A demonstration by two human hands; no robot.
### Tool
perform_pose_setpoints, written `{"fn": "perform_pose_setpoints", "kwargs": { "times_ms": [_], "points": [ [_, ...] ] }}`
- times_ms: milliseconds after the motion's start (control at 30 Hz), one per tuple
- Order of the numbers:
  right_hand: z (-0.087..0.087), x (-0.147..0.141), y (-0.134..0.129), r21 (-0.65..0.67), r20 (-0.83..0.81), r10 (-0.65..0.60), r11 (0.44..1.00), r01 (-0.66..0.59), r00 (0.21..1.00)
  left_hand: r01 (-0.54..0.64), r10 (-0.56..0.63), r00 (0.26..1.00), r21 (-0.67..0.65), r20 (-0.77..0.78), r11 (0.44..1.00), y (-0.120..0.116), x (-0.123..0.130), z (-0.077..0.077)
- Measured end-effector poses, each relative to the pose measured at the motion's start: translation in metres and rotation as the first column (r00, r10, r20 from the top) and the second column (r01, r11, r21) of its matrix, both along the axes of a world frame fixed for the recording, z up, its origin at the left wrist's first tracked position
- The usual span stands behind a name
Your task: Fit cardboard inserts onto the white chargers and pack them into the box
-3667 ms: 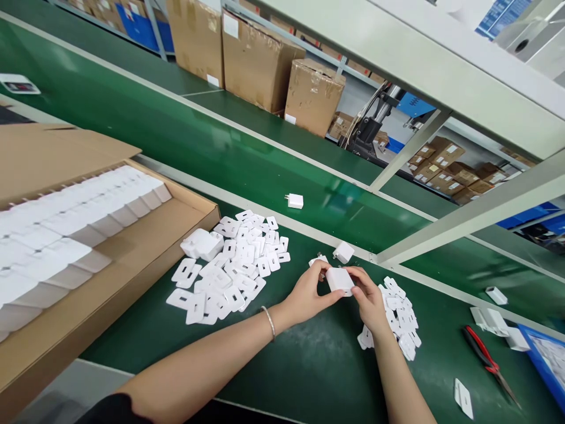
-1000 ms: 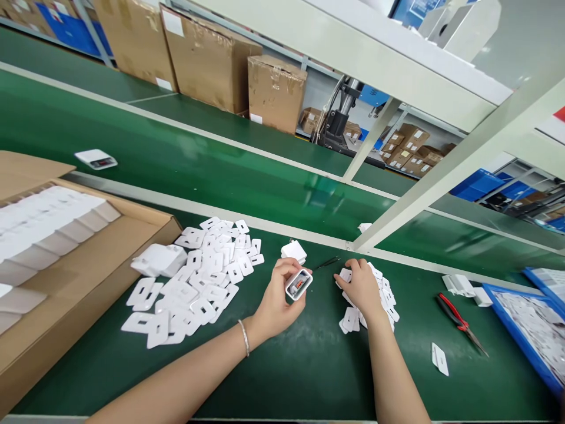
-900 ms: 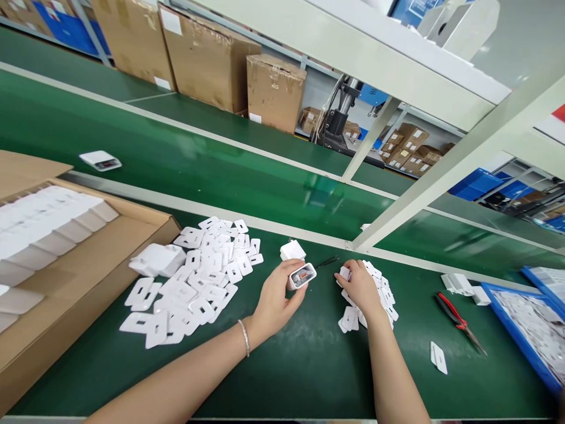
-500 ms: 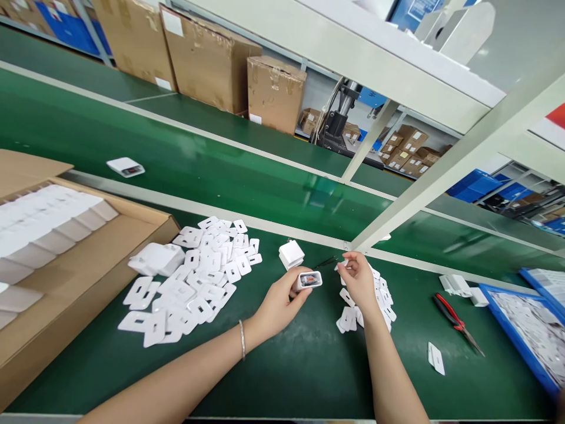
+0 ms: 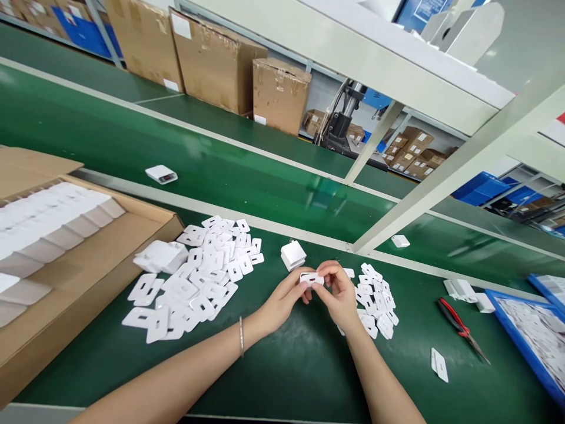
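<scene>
My left hand (image 5: 279, 299) is closed around a white charger housing, its open end facing me and now mostly covered. Over that end lies a white slotted cover plate (image 5: 312, 279), pinched between the fingers of my right hand (image 5: 341, 295); my left thumb touches its edge too. Whether the plate is seated cannot be made out. Just beyond my hands sit white charger housings (image 5: 293, 255). Loose slotted plates form a large pile (image 5: 207, 277) on the left and a smaller pile (image 5: 375, 297) beside my right hand.
On the left is an open cardboard box (image 5: 145, 227) with rows of white pieces. Red-handled pliers (image 5: 457, 321), a loose plate (image 5: 439, 365) and a blue tray (image 5: 521, 335) lie right. A slanted post (image 5: 397, 218) rises behind. White chargers (image 5: 161, 174) ride the green belt (image 5: 273, 182).
My right hand has come left from the small pile with a plate and brought it against the housing's open end. Chargers on the belt have moved right.
</scene>
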State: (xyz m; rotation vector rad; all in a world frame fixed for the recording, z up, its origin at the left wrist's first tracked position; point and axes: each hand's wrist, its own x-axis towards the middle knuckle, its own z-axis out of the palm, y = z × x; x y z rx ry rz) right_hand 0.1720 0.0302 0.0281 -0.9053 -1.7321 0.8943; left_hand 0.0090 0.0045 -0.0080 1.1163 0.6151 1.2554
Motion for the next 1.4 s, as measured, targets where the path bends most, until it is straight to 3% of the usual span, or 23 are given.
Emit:
{"fn": "perform_pose_setpoints", "kwargs": {
  "times_ms": [200,300,433,600,933,1133,1400],
  "points": [
    [0.006,0.003,-0.003,0.086,0.127,0.017,0.996,-0.028,0.992,-0.047,0.049,0.997,0.04,-0.051,0.998,-0.001,-0.001,0.004],
    [0.003,0.002,-0.003,0.033,0.128,0.033,0.999,-0.038,0.991,-0.097,0.121,0.984,0.18,-0.129,0.979,-0.002,-0.004,0.005],
    [-0.001,0.001,-0.004,-0.118,0.143,0.047,0.993,-0.03,0.989,-0.175,0.275,0.931,0.368,-0.242,0.913,-0.004,-0.009,0.003],
    [-0.001,-0.002,-0.007,-0.233,0.135,0.122,0.968,-0.089,0.983,-0.156,0.296,0.887,0.375,-0.353,0.914,-0.008,-0.012,0.0],
    [-0.003,0.002,-0.005,-0.059,0.128,0.039,0.998,-0.032,0.991,-0.12,0.29,0.868,0.397,-0.403,0.91,-0.002,-0.016,0.006],
    [-0.006,-0.002,-0.007,-0.085,0.115,0.05,0.996,-0.04,0.992,-0.166,0.315,0.889,0.405,-0.334,0.899,-0.001,-0.015,0.006],
    [-0.01,-0.007,-0.01,-0.119,0.048,0.009,0.993,-0.003,0.999,-0.157,0.329,0.874,0.433,-0.358,0.888,-0.003,-0.017,0.005]
  ]
}}
